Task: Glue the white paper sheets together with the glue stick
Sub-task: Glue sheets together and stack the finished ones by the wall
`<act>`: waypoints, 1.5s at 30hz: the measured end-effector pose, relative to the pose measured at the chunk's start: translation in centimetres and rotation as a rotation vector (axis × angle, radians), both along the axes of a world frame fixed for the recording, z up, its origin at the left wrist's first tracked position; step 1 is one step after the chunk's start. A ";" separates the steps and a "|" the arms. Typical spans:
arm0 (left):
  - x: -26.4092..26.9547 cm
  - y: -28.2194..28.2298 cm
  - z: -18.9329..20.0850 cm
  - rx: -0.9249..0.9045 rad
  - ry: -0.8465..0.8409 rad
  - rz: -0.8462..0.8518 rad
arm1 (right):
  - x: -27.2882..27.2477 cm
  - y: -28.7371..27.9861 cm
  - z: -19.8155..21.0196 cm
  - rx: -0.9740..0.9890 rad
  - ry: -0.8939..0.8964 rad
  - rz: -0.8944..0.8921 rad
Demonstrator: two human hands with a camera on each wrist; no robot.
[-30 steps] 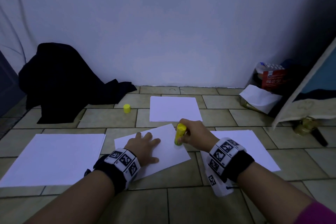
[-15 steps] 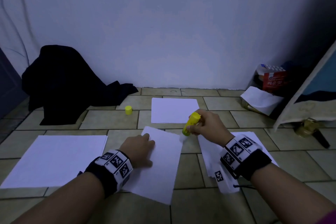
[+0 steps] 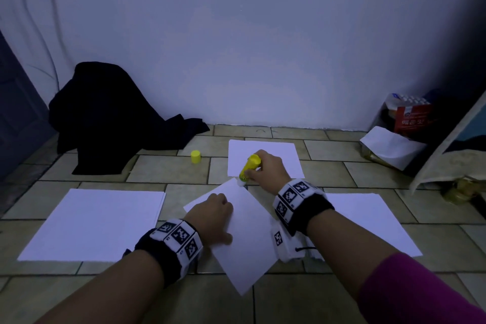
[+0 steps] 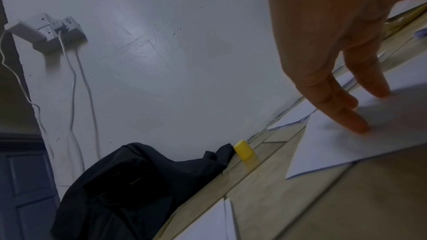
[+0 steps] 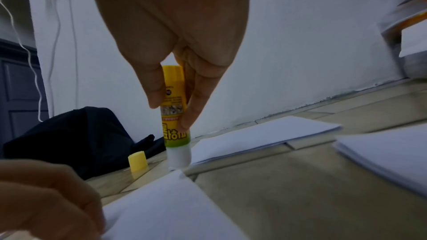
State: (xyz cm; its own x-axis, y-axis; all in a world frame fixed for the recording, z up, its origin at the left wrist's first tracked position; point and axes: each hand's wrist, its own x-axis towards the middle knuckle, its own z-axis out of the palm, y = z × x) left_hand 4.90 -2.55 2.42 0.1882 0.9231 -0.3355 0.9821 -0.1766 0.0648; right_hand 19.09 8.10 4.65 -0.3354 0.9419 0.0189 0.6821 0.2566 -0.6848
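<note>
A single white sheet (image 3: 249, 239) lies skewed on the tiled floor in front of me. My left hand (image 3: 213, 216) rests on it with straight fingers (image 4: 346, 116) pressing the paper (image 4: 369, 138) flat. My right hand (image 3: 265, 169) grips the yellow glue stick (image 3: 249, 167) (image 5: 175, 109) near upright. Its white glue tip (image 5: 179, 158) touches the sheet's far corner (image 5: 175, 174). The stick's yellow cap (image 3: 195, 157) (image 4: 243, 150) (image 5: 137, 161) stands by itself on a tile to the left.
A paper stack (image 3: 94, 223) lies at left, another (image 3: 368, 221) at right, and one more sheet (image 3: 273, 152) near the wall. A black cloth heap (image 3: 110, 118) sits at back left. Bags and a box (image 3: 405, 123) crowd the right corner. Cables hang from a wall socket (image 4: 53, 30).
The left hand has turned the sheet, so a corner now points away from me. The right hand lifted the glue stick off, moved farther away, and set its tip on that far corner.
</note>
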 end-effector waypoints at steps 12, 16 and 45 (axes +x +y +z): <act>-0.2 0.1 0.1 0.009 0.013 -0.015 | -0.3 -0.8 1.0 0.002 -0.309 0.272; -0.6 0.3 0.1 0.020 0.013 -0.037 | 2.2 -2.0 1.7 0.026 -0.407 0.412; 0.1 -0.7 0.1 0.040 0.070 -0.199 | 5.6 -1.4 1.4 0.029 -0.009 0.054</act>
